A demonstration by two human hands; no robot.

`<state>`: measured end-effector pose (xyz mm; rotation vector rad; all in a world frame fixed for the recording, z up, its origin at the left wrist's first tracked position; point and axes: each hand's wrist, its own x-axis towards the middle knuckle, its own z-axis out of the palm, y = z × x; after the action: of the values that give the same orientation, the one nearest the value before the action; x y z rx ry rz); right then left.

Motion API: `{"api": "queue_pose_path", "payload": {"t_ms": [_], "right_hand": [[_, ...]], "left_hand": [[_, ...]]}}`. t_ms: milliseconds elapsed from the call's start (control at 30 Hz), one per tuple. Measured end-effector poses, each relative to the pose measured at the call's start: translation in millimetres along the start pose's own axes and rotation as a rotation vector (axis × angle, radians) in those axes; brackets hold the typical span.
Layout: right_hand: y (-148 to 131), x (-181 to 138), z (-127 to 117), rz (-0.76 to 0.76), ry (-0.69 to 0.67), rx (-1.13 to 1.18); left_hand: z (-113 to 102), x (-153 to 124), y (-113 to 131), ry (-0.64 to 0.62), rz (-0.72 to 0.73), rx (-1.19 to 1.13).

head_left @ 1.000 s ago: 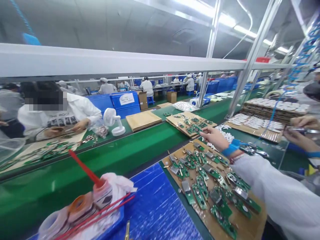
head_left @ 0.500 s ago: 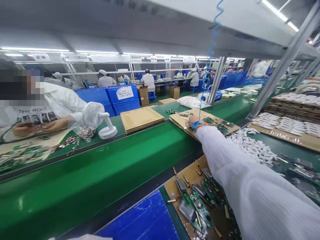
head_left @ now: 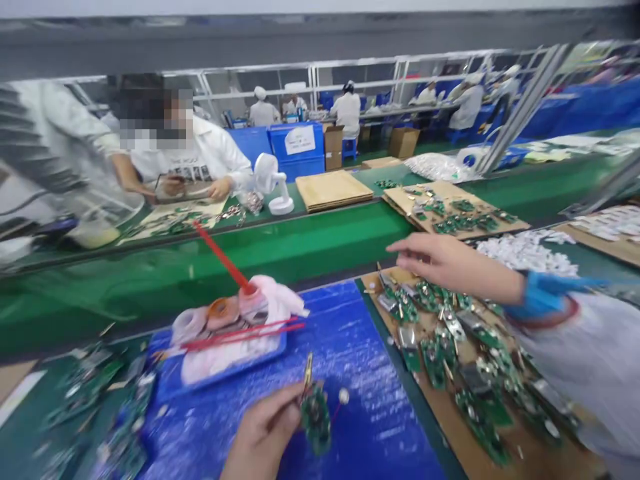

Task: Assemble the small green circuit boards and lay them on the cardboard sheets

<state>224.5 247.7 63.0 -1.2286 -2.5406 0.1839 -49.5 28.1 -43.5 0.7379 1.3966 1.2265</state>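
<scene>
My left hand [head_left: 263,433] is at the bottom edge, its fingers closed on a small green circuit board [head_left: 316,417] with a brass pin sticking up, held over the blue mat [head_left: 350,360]. My right hand [head_left: 445,263] hovers with its fingers stretched out and nothing in them. It is above the near cardboard sheet [head_left: 505,453], which carries several green circuit boards [head_left: 435,347]. A blue wrist strap [head_left: 540,293] sits at the cuff of my white sleeve.
A blue tray [head_left: 270,348] with tape rolls and red sticks lies left of the mat. The green conveyor belt [head_left: 310,243] runs beyond it. Across it are another cardboard sheet with boards [head_left: 400,195], a small white fan [head_left: 273,183], a white parts pile [head_left: 525,253] and a seated person [head_left: 190,167].
My right hand has pulled back from the far cardboard sheet across the belt to above the near sheet. The view swung down and left, and my left hand with its board came into sight.
</scene>
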Motion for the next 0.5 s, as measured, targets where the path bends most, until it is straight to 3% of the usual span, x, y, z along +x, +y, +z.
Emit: {"api": "queue_pose_path", "payload": {"t_ms": [133,233,367,433,500], "right_hand": [[-110.6,-102.0,16.3,-0.153,-0.132,0.312],[-158.9,-141.3,34.1,-0.091,-0.205,0.532],[-183.9,-155.7,55.4,0.037,-0.088,0.819],[-185.2,-161.9,63.3,0.054,-0.029,0.888],[-176.0,-172.9,69.1,0.094,0.019,0.898]], "left_hand": [[3.6,-23.1,4.3,-0.190,0.226,-0.028],[12.9,-41.2,9.4,-0.248,0.321,-0.046],[17.2,-60.0,16.1,-0.306,0.455,0.127],[6.8,-67.0,19.6,-0.303,0.506,0.348],[-14.9,-71.6,23.6,-0.212,0.545,0.613]]}}
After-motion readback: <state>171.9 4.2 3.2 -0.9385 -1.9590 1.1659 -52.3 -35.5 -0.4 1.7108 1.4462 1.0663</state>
